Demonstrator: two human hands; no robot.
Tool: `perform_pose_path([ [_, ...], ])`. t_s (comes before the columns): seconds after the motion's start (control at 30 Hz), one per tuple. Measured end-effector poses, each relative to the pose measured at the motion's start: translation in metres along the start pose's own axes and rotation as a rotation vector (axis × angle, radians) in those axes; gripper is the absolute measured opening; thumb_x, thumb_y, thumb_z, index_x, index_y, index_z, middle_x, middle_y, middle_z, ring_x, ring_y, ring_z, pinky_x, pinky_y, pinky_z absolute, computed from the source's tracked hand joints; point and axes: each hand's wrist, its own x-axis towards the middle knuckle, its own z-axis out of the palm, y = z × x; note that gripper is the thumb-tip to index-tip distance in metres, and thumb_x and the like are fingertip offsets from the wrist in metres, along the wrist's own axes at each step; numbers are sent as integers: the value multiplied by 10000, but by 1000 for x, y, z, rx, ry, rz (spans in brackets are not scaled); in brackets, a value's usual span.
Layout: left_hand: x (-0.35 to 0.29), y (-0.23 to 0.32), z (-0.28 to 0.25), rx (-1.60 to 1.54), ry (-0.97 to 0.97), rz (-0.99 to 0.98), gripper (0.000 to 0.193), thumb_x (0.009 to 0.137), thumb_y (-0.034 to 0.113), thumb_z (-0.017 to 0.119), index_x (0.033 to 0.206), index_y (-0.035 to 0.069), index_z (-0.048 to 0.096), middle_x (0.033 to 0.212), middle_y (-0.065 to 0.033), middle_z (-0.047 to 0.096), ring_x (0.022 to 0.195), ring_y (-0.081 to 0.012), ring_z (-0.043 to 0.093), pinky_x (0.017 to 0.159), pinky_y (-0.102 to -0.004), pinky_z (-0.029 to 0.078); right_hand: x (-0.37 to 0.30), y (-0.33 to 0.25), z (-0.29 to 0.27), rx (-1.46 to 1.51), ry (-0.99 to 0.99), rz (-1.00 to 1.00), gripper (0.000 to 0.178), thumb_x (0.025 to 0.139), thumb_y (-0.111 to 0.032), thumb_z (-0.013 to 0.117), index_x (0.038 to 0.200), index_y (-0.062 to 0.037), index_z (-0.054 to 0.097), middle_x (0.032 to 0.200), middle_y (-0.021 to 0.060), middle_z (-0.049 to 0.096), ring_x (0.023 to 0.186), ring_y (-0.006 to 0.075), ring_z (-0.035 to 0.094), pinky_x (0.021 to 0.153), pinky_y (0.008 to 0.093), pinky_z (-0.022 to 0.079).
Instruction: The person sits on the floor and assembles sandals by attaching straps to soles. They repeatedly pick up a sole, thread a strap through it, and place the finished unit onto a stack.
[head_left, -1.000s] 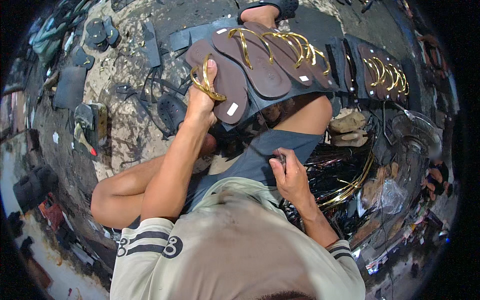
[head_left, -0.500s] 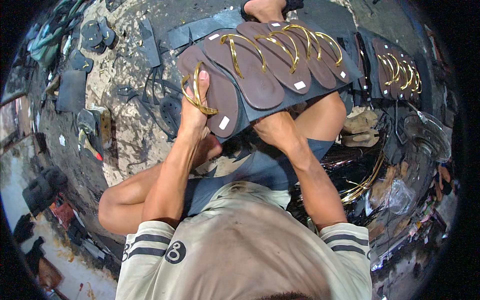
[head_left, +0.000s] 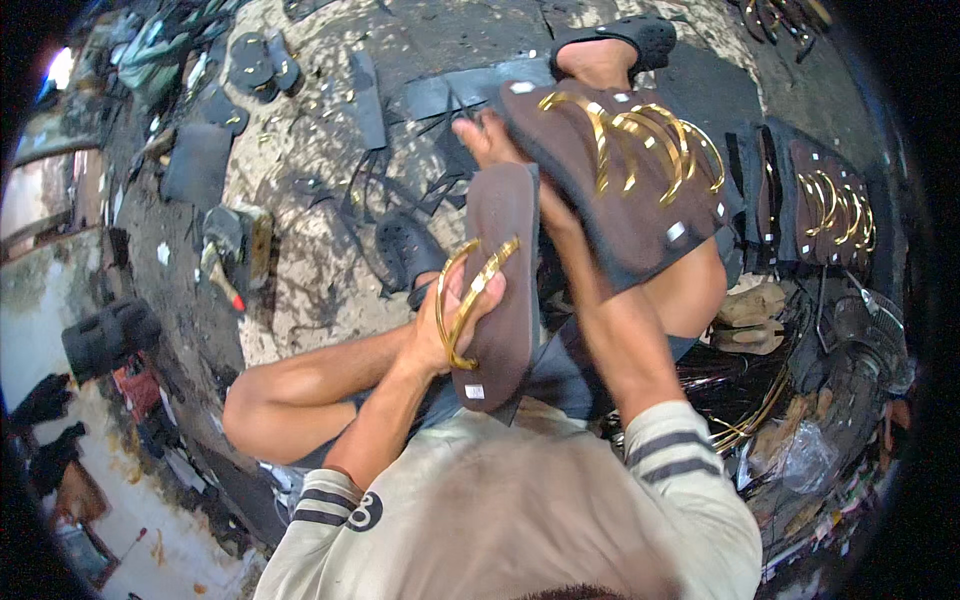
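Note:
My left hand [head_left: 448,322] grips a brown flip-flop [head_left: 505,215] by its middle, thumb over the gold straps. The flip-flop stands lengthwise in front of my chest, a white label at its near end. My right hand [head_left: 492,145] reaches past the flip-flop's far end, fingers stretched out and slightly blurred. A dark sheet carrying several brown flip-flops with gold straps [head_left: 640,215] lies against my right forearm and over my right knee. These flip-flops are smeared by motion.
Farther right is another row of gold-strapped flip-flops [head_left: 808,195], with a fan [head_left: 865,325] nearer me. Black clogs [head_left: 408,250] are on my feet. Dark offcuts [head_left: 368,100] and a brush with a red tip [head_left: 222,275] lie left on the stained floor.
The leftmost flip-flop has come off the sheet and toward my chest in my left hand. My right hand has moved from beneath the sheet's near edge to its far left side.

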Motion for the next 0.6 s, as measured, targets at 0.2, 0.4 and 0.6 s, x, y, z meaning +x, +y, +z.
perform_pose_path([
  [0.2, -57, 44, -53, -309, 21, -64, 587, 1014, 489, 437, 1272, -33, 513, 1024, -187, 690, 941, -246, 692, 816, -355, 560, -87, -93, 32, 513, -172, -18, 397, 947, -370, 653, 1073, 5, 626, 785, 28, 665, 676, 77, 602, 586, 258, 492],
  [0.4, -90, 39, -87, -408, 179, 68, 546, 986, 505, 541, 1181, -2, 600, 1012, -87, 680, 912, -128, 632, 818, -295, 531, -155, -142, 45, 293, -259, -144, 350, 917, -252, 713, 1130, -4, 587, 816, 121, 688, 724, 127, 636, 652, 332, 509],
  [0.6, -141, 67, -99, -429, 158, 84, 504, 949, 497, 622, 1029, -1, 619, 866, -28, 649, 769, -89, 602, 686, -247, 513, -202, -120, 52, -53, -114, -406, 394, 834, -92, 739, 1177, -15, 560, 897, 162, 652, 735, 283, 681, 634, 367, 530],
])
